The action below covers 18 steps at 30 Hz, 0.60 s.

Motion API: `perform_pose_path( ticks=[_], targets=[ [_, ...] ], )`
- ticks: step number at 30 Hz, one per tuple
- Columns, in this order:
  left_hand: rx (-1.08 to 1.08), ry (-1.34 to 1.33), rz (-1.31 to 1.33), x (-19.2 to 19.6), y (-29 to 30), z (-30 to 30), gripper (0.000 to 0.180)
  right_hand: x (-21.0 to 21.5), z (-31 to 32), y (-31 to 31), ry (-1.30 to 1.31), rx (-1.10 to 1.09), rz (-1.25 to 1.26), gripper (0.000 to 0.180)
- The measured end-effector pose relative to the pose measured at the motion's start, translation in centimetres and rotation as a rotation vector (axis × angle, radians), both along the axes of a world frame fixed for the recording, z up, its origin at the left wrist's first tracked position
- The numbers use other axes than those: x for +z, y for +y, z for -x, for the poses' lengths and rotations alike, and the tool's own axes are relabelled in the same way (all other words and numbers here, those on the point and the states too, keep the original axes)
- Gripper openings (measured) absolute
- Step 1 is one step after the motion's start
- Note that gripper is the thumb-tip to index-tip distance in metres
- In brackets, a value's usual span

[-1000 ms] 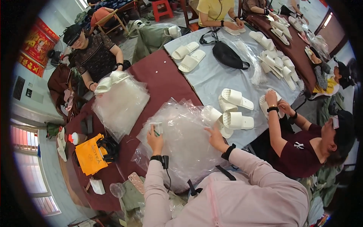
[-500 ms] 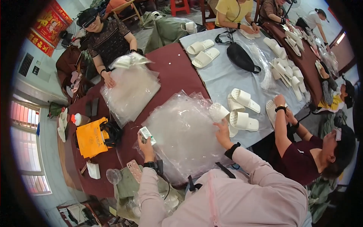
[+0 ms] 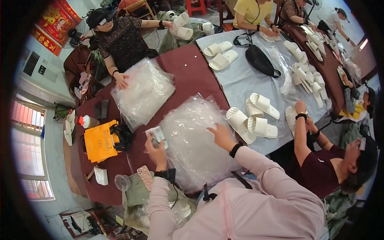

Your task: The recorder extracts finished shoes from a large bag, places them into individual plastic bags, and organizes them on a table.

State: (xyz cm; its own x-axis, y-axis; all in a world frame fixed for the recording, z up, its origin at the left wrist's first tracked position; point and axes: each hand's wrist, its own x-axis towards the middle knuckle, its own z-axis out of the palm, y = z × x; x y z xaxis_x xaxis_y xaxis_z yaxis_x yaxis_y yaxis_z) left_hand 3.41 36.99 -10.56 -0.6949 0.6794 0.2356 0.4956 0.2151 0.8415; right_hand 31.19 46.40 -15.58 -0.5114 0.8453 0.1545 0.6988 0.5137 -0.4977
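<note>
My left hand [image 3: 157,151] is closed around a small white block [image 3: 158,135] with print and a greenish part, perhaps a stack of labels; it is slightly blurred. Just right of it, a thick pile of clear plastic bags [image 3: 196,140] lies on the dark red tabletop. Over the right part of this pile is my right hand [image 3: 222,137], index finger stretched out to the left and nothing visible in it. White slippers, among them an upright one [image 3: 240,123] and an overlapping group [image 3: 262,122], lie to the right of that hand.
Across the table a co-worker [image 3: 124,44] rests one hand on another bag pile [image 3: 144,92] and lifts white slippers [image 3: 183,27]. Another co-worker [image 3: 320,156] sits at right. An orange bag [image 3: 100,142], a phone [image 3: 145,177], a plastic cup [image 3: 123,183] and a black waist bag [image 3: 258,60] lie around.
My right hand has moved left from the nearest slipper to above the bags. The slipper now lies lengthwise, its sole showing. The co-worker across has swung the slippers off the far pile, to the right.
</note>
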Motion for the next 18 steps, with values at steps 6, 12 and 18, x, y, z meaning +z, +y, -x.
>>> perform_pose_path(
  ticks=[6, 12, 18],
  targets=[
    [-0.349, 0.431, 0.204, -0.4, 3.1, -1.1, 0.062, 0.4, 1.3, 0.3, -0.140, 0.034, -0.007, 0.049],
    [-0.487, 0.497, 0.659, -5.6, 5.5, 1.3, 0.064, 0.2, 2.2, -0.2, -0.238, 0.088, -0.014, 0.048],
    [-0.496, 0.540, 0.579, -5.2, 6.0, -1.1, 0.068, 0.2, -0.1, -0.2, -0.300, 0.100, 0.004, 0.055]
  ],
)
